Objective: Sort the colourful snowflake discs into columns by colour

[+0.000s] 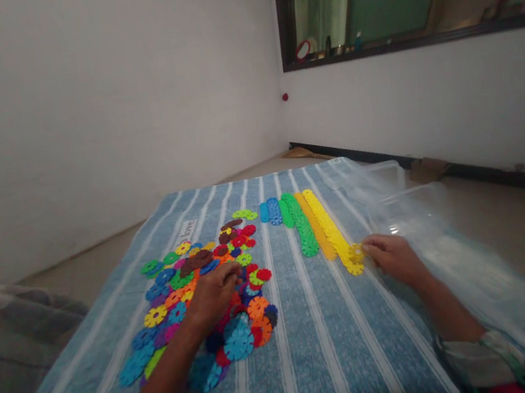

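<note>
A mixed pile of flower-shaped plastic discs [173, 297] in many colours covers the left half of the cloth. My left hand [213, 294] is over the pile with its fingers curled together; anything between them is hidden. At the near end of a long yellow row of overlapping discs [324, 221], my right hand [393, 256] pinches a yellow disc [355, 252]. Left of the yellow row run an orange row [317, 231], a green row [302, 227] and a short blue row [273, 211]. A few lime-green discs [245, 215] lie at the pile's far end.
Clear plastic containers [409, 208] stand along the right edge of the striped blue cloth [305, 365]. A white label with letters [188, 230] lies behind the pile. Grey fabric [10, 349] bulges up at the left, and walls rise beyond the cloth.
</note>
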Motion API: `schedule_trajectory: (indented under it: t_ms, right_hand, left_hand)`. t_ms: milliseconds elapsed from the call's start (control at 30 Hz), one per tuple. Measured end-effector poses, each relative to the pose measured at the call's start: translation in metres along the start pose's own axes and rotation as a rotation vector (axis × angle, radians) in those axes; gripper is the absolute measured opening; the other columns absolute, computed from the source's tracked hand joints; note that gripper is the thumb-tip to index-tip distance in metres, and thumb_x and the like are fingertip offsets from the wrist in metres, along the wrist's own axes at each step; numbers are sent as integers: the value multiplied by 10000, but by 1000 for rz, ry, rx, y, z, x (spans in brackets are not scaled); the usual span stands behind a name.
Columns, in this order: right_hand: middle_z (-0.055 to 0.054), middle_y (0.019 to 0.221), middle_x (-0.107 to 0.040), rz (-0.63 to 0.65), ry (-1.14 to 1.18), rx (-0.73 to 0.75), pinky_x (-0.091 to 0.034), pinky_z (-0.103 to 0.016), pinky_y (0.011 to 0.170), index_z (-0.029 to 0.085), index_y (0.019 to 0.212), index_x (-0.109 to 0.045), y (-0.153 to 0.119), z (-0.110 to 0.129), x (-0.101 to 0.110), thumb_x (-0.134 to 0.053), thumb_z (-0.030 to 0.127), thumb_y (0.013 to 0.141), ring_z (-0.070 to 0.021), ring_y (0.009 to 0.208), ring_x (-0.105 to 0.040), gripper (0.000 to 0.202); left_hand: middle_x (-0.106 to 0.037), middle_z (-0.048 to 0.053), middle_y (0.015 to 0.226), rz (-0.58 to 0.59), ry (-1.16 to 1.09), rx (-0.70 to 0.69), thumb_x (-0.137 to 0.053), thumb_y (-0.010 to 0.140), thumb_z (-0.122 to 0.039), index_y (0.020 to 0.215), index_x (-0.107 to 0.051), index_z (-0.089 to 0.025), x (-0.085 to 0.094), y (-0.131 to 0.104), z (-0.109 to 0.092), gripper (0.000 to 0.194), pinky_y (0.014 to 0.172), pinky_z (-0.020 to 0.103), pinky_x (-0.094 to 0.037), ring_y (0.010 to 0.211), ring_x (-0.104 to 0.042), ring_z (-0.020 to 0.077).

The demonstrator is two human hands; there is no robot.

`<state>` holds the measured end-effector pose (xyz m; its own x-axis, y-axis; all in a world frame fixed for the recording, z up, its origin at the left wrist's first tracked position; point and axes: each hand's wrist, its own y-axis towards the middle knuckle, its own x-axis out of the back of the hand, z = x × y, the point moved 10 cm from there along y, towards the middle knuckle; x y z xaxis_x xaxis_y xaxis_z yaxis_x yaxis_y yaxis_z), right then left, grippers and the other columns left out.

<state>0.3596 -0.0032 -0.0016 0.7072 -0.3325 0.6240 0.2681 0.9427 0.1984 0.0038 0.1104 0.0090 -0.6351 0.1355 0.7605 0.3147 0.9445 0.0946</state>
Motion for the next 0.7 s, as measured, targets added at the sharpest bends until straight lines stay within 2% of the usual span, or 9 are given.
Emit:
schedule_trajectory:
  t_ms: [133, 267, 500, 700]
  right_hand:
    - [17, 523, -563, 118, -74, 21, -367, -232, 545, 171, 665, -652, 1, -6, -14, -435, 343, 776, -131, 518, -512, 298]
    - [-2, 545, -580, 184, -120, 56, -362, -239, 558, 169, 588, -626, 1, -8, -27, -435, 340, 742, -140, 552, -523, 299]
    - [-19, 632, -653, 149, -165, 47, -391, -257, 590, 174, 704, -694, -1, -19, -31, -435, 356, 759, -167, 607, -580, 322]
    - [-34, 709, -696, 51, -157, 55, -425, -268, 619, 189, 785, -691, -4, -22, -28, -427, 410, 818, -190, 662, -634, 346]
  left_hand:
    - [-731, 53, 878, -81, 235, -15, -421, 798, -336, 909, -683, -186, 23, 3, 15, 322, 743, 287, -498, 825, -671, 218]
    - [-745, 49, 961, -151, 358, -56, -399, 795, -312, 868, -702, -206, 32, 7, 22, 330, 814, 289, -503, 927, -671, 226]
    - [-712, 139, 1109, -176, 493, -60, -388, 798, -204, 961, -706, -135, 30, 11, 31, 363, 914, 313, -485, 1041, -652, 248]
    - [-721, 121, 1045, -166, 567, -8, -349, 845, -176, 905, -707, -148, 38, 17, 31, 364, 864, 303, -481, 993, -659, 232]
